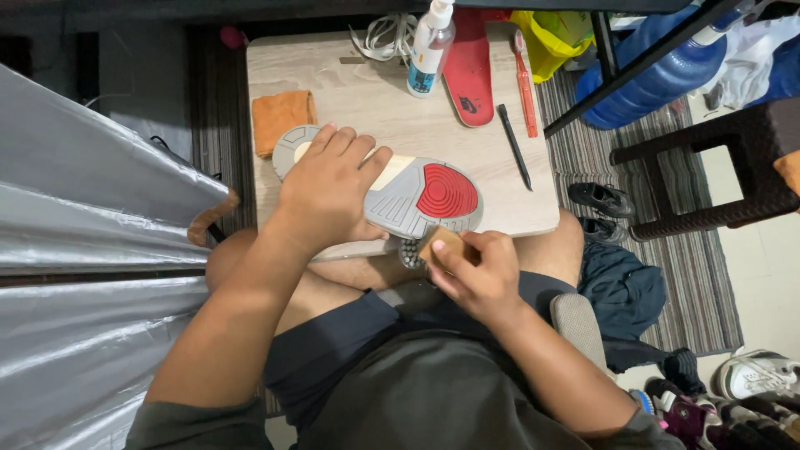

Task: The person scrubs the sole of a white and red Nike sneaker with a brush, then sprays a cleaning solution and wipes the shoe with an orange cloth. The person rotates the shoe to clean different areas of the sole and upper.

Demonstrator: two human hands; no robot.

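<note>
I have my left hand [329,187] spread flat and pressing down on an upturned shoe [392,190], its grey sole with a red round patch facing up on the small wooden worktop [417,125]. My right hand [479,279] sits just below the shoe's toe end, fingers closed around a small wooden-backed brush [435,247] that touches the sole's edge. Beyond my left hand lies a folded orange cloth [282,118]; farther ahead stand a spray bottle [429,50] and a red insole [468,71].
</note>
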